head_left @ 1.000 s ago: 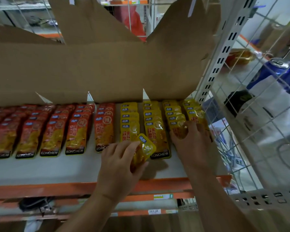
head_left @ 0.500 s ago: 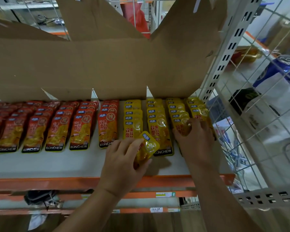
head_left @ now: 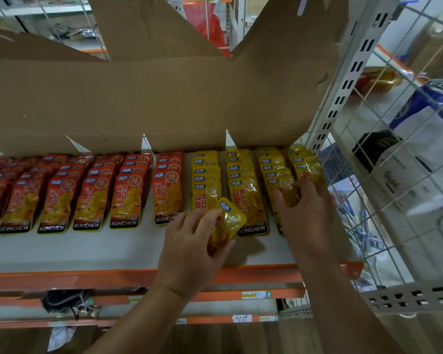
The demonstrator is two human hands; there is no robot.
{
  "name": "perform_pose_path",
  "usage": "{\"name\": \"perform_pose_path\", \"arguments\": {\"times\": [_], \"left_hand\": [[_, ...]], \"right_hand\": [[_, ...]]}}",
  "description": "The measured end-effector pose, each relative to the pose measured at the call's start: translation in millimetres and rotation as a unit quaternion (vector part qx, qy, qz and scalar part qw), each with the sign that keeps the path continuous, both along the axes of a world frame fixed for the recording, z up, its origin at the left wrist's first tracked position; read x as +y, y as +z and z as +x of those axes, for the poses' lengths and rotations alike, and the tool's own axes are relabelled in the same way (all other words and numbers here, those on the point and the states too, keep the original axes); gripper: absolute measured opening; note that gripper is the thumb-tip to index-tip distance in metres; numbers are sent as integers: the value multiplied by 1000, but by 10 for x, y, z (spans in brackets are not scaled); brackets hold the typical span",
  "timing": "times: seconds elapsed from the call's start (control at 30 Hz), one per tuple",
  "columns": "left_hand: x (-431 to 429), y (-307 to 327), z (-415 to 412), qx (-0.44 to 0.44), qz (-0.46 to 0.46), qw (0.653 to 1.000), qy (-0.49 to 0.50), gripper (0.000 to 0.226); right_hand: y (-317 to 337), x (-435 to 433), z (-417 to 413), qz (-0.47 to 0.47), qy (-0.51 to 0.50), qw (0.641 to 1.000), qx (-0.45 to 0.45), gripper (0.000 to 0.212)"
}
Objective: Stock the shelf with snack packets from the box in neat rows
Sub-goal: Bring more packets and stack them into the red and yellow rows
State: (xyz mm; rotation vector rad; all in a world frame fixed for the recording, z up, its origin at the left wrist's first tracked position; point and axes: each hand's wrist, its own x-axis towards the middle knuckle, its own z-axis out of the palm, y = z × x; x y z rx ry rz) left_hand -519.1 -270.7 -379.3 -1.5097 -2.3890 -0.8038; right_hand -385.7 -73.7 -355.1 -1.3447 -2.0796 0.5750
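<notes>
L hand (head_left: 189,249) is clamped round a yellow snack packet (head_left: 226,221), which pokes out past the fingertips, long axis slanting up-right, just over the front of the leftmost yellow row (head_left: 206,175) on the shelf (head_left: 87,249). That row lies straight beyond the L hand, the nearer one; packet prob. needs squaring front-to-back. R hand (head_left: 304,213) lies flat, fingers spread, pressing the right-end yellow rows (head_left: 302,162).

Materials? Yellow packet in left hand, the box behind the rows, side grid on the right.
Yellow packet: glossy plastic film, likely; glare spots, crinkles.
Box: matte brown cardboard; creased flaps, raw cut edges.
Side grid: white-coated metal wire, probably; thin rigid bars.
</notes>
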Motion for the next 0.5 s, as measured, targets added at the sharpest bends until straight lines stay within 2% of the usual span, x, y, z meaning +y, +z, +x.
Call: {"name": "perform_pose_path", "arguments": {"times": [0.07, 0.17, 0.23, 0.4, 0.5], "left_hand": [[0, -1, -4, -8, -2, 1000, 4, 62], [8, -12, -12, -20, -2, 1000, 9, 59], [14, -20, -14, -31, 5, 999, 13, 57], [-4, -3, -5, -27, -9, 1000, -11, 66], [-37, 5, 22, -3, -21, 997, -76, 70]], "right_hand": [[0, -189, 23, 14, 62, 997, 34, 26], [1, -656, -21, 51, 178, 983, -1, 32], [-38, -894, -68, 44, 219, 975, -15, 34], [3, -951, -119, -1, 189, 981, -34, 31], [59, -861, -75, -18, 173, 981, -84, 49]]}}
